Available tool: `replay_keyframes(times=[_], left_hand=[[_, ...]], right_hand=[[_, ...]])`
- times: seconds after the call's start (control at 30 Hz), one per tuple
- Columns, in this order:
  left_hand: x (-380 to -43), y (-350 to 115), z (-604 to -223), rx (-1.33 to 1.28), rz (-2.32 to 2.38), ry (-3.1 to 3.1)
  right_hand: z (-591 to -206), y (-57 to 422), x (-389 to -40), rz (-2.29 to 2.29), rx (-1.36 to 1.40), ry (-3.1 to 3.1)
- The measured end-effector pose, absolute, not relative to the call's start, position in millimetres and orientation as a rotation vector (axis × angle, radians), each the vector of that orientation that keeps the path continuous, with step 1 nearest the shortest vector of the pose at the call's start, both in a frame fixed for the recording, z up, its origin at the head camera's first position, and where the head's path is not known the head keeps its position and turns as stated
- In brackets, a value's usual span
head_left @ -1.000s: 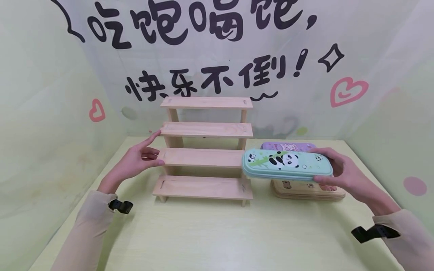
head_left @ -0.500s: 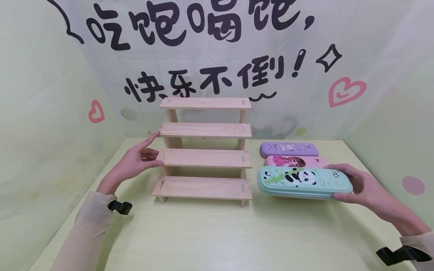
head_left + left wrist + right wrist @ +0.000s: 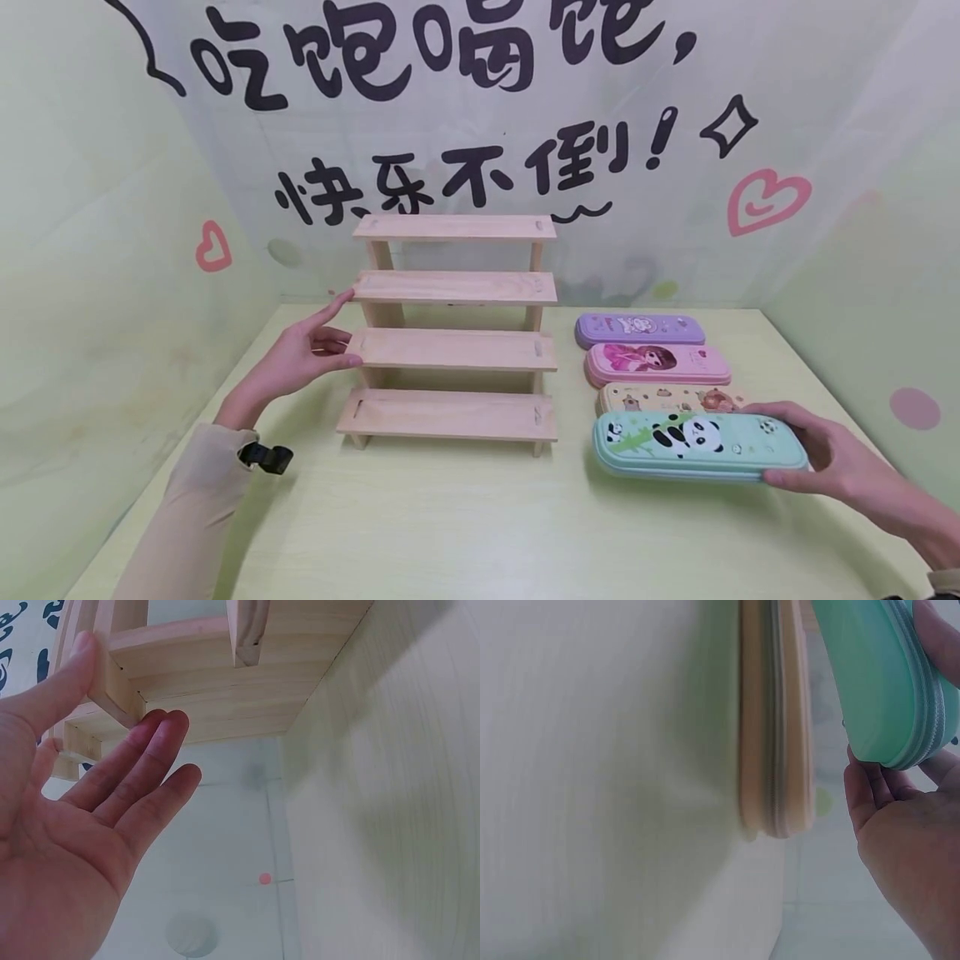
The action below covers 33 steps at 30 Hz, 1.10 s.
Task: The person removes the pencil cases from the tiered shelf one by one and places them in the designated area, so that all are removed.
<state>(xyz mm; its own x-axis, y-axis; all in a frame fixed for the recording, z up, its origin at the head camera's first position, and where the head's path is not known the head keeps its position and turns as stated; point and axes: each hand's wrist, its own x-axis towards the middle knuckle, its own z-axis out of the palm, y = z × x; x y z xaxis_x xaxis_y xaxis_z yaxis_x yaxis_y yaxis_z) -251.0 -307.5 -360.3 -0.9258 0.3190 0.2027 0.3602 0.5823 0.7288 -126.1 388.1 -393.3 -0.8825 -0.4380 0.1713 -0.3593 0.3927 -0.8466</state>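
My right hand (image 3: 840,458) grips the right end of a mint-green zipped pencil case (image 3: 701,446) with a panda on its lid. In the right wrist view the same case (image 3: 877,682) is held clear of the tabletop, thumb on one side and fingers at its end. My left hand (image 3: 300,354) is at the left side of a four-tier wooden display stand (image 3: 450,348), its thumb at one tier and a finger reaching up to the tier above. Seen from the left wrist, the fingers (image 3: 154,761) are fairly straight beside the wooden boards.
Behind the held case lie a beige pencil case (image 3: 667,397), a pink one (image 3: 658,365) and a purple one (image 3: 640,328), in a row right of the stand. A printed cloth wall (image 3: 480,125) closes the back of the pale table (image 3: 450,517).
My right hand has carried the mint pencil case from beside the stand toward the front right and lower, uncovering the cases behind it. The left hand stays at the stand.
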Motion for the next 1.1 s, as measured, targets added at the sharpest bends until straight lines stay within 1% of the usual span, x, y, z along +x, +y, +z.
replay_keyframes(times=[0.13, 0.5, 0.77, 1.1], left_hand=[[-250, -308, -359, -0.589, -1.279, -2.753], [-251, -308, -360, -0.569, -1.26, -2.759], [-251, -308, -361, -0.569, -1.277, -2.758], [-251, -309, -360, -0.578, -1.263, -2.758]], right_hand=[[-403, 396, -122, -1.487, -0.688, 2.592], [-425, 417, -118, -1.442, -0.738, 2.584], [-430, 417, -119, -1.391, -0.704, 2.639], [-432, 415, -121, -1.155, -0.667, 2.877]])
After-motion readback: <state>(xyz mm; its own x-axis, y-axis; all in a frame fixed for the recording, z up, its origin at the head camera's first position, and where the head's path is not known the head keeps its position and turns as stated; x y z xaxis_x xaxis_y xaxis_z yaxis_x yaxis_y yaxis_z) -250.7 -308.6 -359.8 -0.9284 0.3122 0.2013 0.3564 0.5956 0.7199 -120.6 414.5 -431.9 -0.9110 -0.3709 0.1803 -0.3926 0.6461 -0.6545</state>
